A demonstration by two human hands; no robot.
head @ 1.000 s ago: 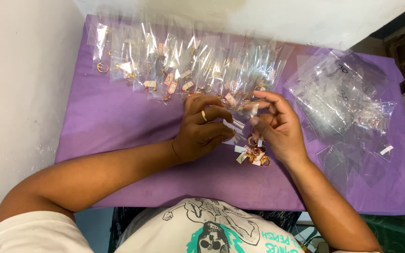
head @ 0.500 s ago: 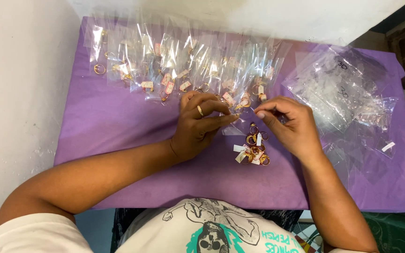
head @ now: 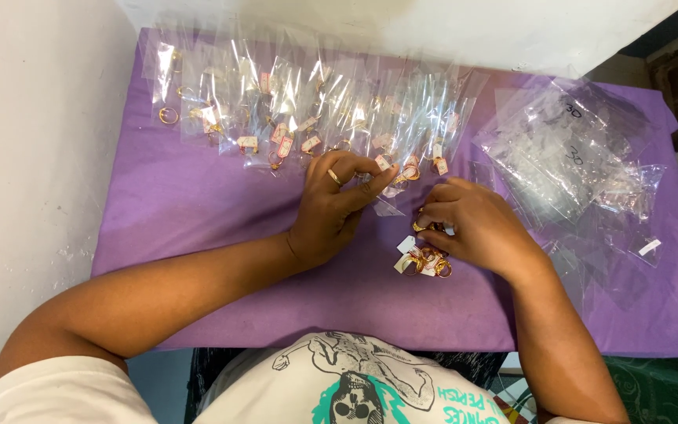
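The person sits at a desk covered with a purple cloth (head: 198,212). The left hand (head: 331,208) has its fingers (head: 370,166) pinched together on a small clear plastic bag (head: 386,206), whose lower corner hangs out below and to the right of the fingertips. The bag's long axis slants from the fingertips down toward the right hand, so what looks like its free end points at the gap between the two hands.

The right hand (head: 476,228) lies knuckles up, fingers curled inward and grasping a gold ring (head: 420,226) at their tips. That ring sits just to the right of the bag's hanging corner, near it but not clearly touching. Directly below the right fingertips, toward the person's body, a small heap of gold rings with white and red tags (head: 424,263) rests on the cloth. The right hand is the nearer of the two to this heap, nearly over it, while the left hand stays a little apart on the heap's left.

Beyond both hands, a row of filled clear bags (head: 300,110), each with a tagged ring inside, runs across the far part of the cloth from left to right. To the right of the right hand lies a loose pile of empty clear bags (head: 566,157), well apart from the left hand.
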